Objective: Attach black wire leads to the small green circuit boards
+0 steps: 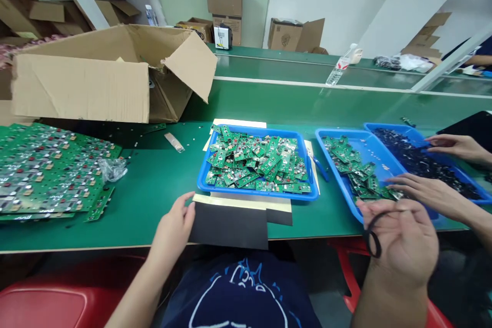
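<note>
My left hand (175,228) rests at the table's front edge, its fingers closed on the left side of a black sheet (230,225) that overhangs the edge. Under the sheet lie a cream strip and another dark sheet. My right hand (402,238) is raised near the front right, fingers curled round a thin black loop (372,238) like a rubber band. Just behind the sheet stands a blue tray (257,192) heaped with small green circuit boards (257,159).
A second blue tray (338,164) with green boards and a third (413,133) with dark parts stand at the right, where another person's two hands (430,192) work. Large green panel boards (49,169) lie at the left. An open cardboard box (107,72) stands behind them.
</note>
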Demonstrator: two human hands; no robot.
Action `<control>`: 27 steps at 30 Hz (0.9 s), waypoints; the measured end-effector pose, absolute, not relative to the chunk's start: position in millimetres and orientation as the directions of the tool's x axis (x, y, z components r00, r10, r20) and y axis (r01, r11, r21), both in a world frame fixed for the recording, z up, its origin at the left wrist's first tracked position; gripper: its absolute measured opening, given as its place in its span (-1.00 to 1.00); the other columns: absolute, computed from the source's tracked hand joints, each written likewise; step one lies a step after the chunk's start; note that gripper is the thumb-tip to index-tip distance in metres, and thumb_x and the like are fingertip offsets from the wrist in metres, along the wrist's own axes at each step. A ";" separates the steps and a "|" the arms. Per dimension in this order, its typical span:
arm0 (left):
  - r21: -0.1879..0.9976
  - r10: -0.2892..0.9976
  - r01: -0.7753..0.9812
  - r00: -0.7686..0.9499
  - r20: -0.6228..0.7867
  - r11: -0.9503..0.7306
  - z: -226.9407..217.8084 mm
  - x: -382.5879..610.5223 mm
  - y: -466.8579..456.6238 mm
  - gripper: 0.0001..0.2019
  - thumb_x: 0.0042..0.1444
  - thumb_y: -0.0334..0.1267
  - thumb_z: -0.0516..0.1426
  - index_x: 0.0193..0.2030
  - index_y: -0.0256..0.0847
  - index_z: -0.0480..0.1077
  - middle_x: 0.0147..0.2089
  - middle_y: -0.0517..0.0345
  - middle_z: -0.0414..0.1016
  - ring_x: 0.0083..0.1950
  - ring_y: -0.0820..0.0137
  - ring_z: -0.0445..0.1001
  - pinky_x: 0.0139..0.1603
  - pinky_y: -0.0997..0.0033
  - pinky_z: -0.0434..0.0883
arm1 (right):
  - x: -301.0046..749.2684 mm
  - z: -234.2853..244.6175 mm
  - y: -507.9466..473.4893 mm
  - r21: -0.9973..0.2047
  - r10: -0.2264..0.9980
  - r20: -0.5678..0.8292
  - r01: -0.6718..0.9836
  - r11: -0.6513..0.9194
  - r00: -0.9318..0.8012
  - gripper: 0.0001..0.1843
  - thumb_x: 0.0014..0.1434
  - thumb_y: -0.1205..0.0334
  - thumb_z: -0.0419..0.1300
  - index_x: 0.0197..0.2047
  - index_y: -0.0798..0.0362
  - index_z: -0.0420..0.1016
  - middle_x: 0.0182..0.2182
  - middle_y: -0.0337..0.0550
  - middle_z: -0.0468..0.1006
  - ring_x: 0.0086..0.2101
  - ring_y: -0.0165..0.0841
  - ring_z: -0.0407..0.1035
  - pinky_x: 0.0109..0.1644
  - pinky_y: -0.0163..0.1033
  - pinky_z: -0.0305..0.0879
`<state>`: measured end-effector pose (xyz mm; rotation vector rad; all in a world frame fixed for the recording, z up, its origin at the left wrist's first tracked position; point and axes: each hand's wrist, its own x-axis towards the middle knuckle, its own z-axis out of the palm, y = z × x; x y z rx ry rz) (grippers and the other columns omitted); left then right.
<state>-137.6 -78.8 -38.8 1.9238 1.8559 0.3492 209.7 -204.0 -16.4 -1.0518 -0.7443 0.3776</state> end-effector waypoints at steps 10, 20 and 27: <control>0.309 0.862 0.914 0.079 0.500 -0.262 -58.2 -117.5 -85.9 -0.70 0.19 -0.27 -0.03 -0.02 -0.46 0.24 -0.17 -0.27 0.45 -0.25 0.15 0.50 -0.32 0.25 0.44 | 186.2 -31.3 -194.6 -0.950 0.770 0.240 -0.019 0.311 0.591 -0.86 0.05 0.33 0.27 -0.30 0.01 0.40 -0.53 -0.29 0.54 -0.47 -0.39 0.47 -0.25 -0.18 0.44; 0.017 0.612 0.649 0.708 0.353 -0.760 -62.7 -112.6 -108.6 -0.65 0.24 -0.14 -0.02 0.01 -0.29 0.40 0.03 -0.19 0.46 0.02 0.09 0.45 -0.02 0.07 0.41 | 172.1 -41.4 -184.5 -0.975 0.782 0.152 -0.038 0.219 0.604 -0.84 0.05 0.26 0.27 -0.27 0.01 0.37 -0.51 -0.27 0.49 -0.48 -0.37 0.44 -0.33 -0.20 0.40; 0.282 0.736 0.680 0.636 0.231 -0.676 -13.6 -70.6 -22.6 -0.70 0.21 -0.24 0.00 -0.03 -0.34 0.41 -0.07 -0.17 0.45 0.01 0.11 0.42 0.04 0.07 0.37 | 164.0 -48.1 -185.0 -0.984 0.804 0.095 -0.066 0.164 0.588 -0.82 0.07 0.22 0.26 -0.24 0.02 0.38 -0.49 -0.25 0.49 -0.46 -0.38 0.44 -0.35 -0.24 0.38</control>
